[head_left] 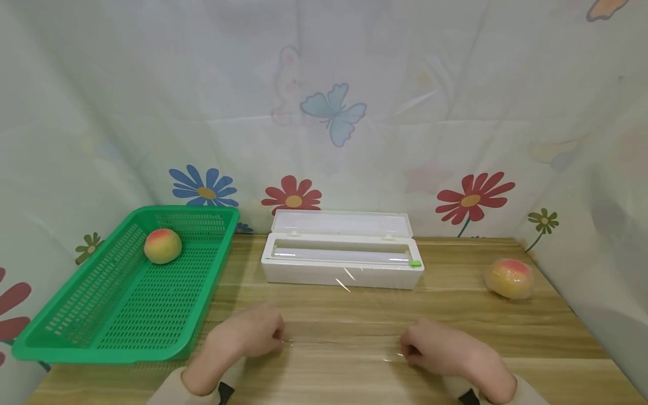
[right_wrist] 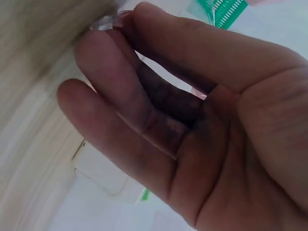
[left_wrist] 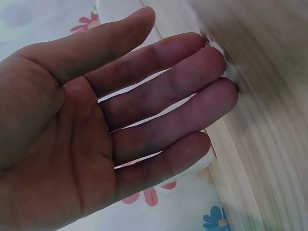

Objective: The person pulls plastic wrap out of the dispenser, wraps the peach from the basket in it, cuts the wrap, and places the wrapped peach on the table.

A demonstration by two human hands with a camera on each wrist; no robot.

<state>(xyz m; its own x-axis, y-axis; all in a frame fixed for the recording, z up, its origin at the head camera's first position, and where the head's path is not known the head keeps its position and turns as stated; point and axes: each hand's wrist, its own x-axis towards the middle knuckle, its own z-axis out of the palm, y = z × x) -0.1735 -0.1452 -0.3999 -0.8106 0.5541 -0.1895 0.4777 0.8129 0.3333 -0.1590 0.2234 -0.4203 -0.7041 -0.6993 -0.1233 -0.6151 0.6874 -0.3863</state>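
Note:
A white cling film dispenser [head_left: 342, 264] stands open at the middle of the wooden table [head_left: 471, 332]. A clear sheet of cling film [head_left: 344, 315] runs from it toward me, flat on the wood. My left hand [head_left: 275, 337] rests at the sheet's near left corner. In the left wrist view its fingers [left_wrist: 192, 62] are straight, with the tips touching the table. My right hand [head_left: 407, 354] is at the near right corner. There its thumb and curled fingers [right_wrist: 120, 24] pinch the edge of the cling film [right_wrist: 103, 21].
A green plastic basket [head_left: 101, 351] sits at the left with a peach-coloured fruit [head_left: 162, 246] in its far end. A second such fruit [head_left: 508, 278], shiny as if wrapped, lies at the right. A flowered cloth backs and flanks the table.

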